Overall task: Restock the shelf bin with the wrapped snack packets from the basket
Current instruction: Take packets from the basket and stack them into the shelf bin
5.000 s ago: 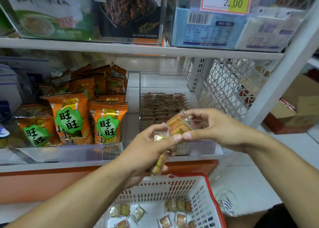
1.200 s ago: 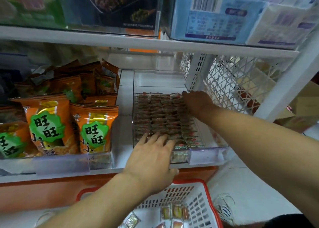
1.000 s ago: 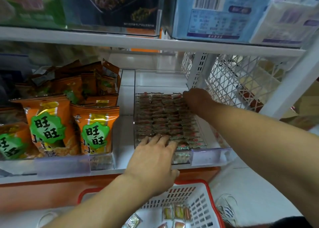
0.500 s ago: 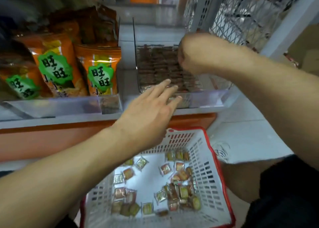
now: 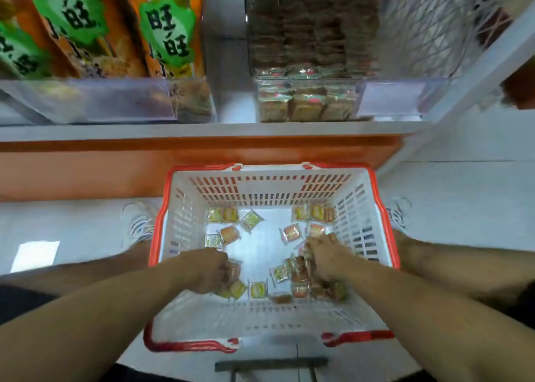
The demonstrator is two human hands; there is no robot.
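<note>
A white basket with a red rim (image 5: 373, 196) stands on the floor below me, with several small wrapped snack packets (image 5: 291, 232) scattered on its bottom. My left hand (image 5: 207, 270) is down inside at the left, fingers curled over packets. My right hand (image 5: 325, 255) is inside at the right, fingers closed on a cluster of packets. On the shelf above, the clear shelf bin (image 5: 307, 100) holds rows of the same packets.
Orange snack bags with green labels (image 5: 168, 31) fill the clear bin to the left. A white wire mesh divider (image 5: 428, 25) stands right of the shelf bin. My white shoes (image 5: 139, 222) flank the basket. An orange base panel (image 5: 86, 167) runs under the shelf.
Both hands left the shelf bin and dropped into the basket. My view tilted down from the shelf to the basket.
</note>
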